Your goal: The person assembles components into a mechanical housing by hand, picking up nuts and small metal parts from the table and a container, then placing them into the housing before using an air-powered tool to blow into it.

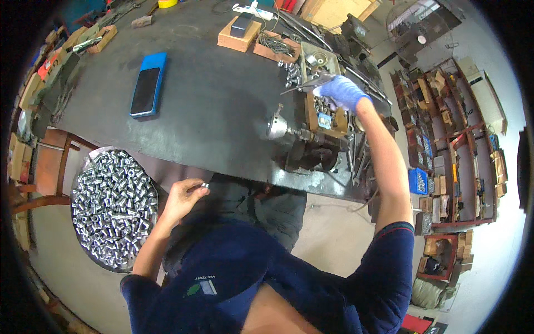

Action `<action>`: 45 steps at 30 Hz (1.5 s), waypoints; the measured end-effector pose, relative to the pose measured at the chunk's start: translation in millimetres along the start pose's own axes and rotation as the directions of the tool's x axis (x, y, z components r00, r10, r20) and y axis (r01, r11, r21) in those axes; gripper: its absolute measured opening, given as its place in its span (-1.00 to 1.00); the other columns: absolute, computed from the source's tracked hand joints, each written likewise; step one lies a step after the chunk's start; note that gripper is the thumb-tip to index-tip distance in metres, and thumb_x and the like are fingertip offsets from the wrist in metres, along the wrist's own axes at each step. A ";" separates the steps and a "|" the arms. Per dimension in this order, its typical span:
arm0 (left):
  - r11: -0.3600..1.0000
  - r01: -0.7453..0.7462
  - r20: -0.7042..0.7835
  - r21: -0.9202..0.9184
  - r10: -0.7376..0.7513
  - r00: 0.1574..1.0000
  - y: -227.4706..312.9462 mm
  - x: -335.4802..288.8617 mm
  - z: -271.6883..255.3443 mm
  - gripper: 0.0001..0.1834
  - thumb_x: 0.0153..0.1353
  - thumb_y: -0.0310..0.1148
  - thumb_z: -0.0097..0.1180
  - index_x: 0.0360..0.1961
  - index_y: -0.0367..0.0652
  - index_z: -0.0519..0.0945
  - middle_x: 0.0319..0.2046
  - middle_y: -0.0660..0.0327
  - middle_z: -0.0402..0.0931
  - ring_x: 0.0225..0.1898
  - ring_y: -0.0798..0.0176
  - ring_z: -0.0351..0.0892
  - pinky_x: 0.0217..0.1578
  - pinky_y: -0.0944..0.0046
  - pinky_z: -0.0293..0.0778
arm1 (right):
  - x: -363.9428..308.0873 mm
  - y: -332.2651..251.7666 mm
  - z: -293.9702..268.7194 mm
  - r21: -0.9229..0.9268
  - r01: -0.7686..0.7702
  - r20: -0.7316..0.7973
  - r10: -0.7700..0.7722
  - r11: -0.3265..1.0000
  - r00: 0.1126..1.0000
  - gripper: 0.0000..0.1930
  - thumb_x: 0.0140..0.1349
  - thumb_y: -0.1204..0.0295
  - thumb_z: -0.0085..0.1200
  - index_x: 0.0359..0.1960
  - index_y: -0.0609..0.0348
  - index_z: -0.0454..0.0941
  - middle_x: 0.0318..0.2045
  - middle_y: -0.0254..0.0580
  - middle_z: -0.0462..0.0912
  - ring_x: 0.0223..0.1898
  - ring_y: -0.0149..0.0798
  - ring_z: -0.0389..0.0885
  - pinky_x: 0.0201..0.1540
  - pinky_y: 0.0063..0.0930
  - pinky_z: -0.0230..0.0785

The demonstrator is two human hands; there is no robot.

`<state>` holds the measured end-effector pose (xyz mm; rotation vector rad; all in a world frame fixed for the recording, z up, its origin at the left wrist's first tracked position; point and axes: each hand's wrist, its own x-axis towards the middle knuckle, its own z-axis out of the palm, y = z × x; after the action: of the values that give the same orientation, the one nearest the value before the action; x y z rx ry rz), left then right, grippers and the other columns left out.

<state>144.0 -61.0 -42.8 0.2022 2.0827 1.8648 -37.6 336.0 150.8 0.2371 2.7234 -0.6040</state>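
My left hand point(185, 200) is bare and closed in a pinch on a small shiny metal fitting point(206, 185), just off the table's near edge. Beside that forearm stands a round tub heaped with similar metal fittings point(114, 209). My right hand point(342, 93), in a blue-white glove, closes on a grey tool with a thin pointed end point(303, 86); its exact kind is unclear. This hand is over a wooden box point(332, 131) of small metal parts and partly hides it. Nearer the table's front edge, a chuck point(276, 127) sits on a dark bench fixture point(311, 153).
A blue-cased phone point(147, 86) lies on the dark table point(206, 111). Beyond my right hand are loose fittings point(290, 74), a tray point(318, 55) and a wooden box of thin metal pieces point(276, 47). Wrenches point(356, 158) lie right of the fixture. A wooden chair point(47, 167) stands left.
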 end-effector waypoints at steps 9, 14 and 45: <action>0.994 0.086 -0.254 -0.072 -0.102 0.962 -2.8 -28.1 -30.0 -0.77 0.11 -0.41 0.12 -0.32 -0.42 0.53 -0.46 0.13 0.58 -0.41 0.37 0.54 -0.36 0.42 0.45 | 20.1 2.1 8.5 0.001 -0.021 0.194 0.020 1.000 0.981 -0.74 -0.01 0.20 0.13 -0.54 0.16 0.56 -0.77 -0.29 0.45 -0.80 -0.33 0.34 -0.74 -0.46 0.14; 0.997 0.078 -0.184 -0.015 -0.079 0.980 26.3 -4.0 -27.2 -0.81 0.11 -0.44 0.11 -0.35 -0.41 0.53 -0.48 0.14 0.57 -0.41 0.38 0.54 -0.36 0.42 0.44 | 7.7 28.6 4.9 -0.152 0.125 0.332 -0.069 0.980 0.941 -0.73 -0.02 0.20 0.11 -0.45 0.16 0.56 -0.77 -0.28 0.42 -0.81 -0.39 0.34 -0.74 -0.48 0.16; 0.907 0.084 0.238 -0.413 0.018 0.971 12.3 8.9 30.9 -0.66 0.15 -0.26 0.09 -0.33 -0.43 0.51 -0.44 0.01 0.54 -0.40 0.15 0.57 -0.29 0.25 0.49 | -202.7 33.3 58.9 0.419 0.201 -0.007 -0.218 0.885 0.976 -0.63 0.01 0.34 0.19 -0.11 0.16 0.53 -0.40 -0.17 0.64 -0.45 -0.42 0.58 -0.30 -0.53 0.44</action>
<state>144.9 -27.5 -34.6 0.2635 1.4773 2.0994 175.4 322.3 161.3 0.0277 2.5676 -1.2436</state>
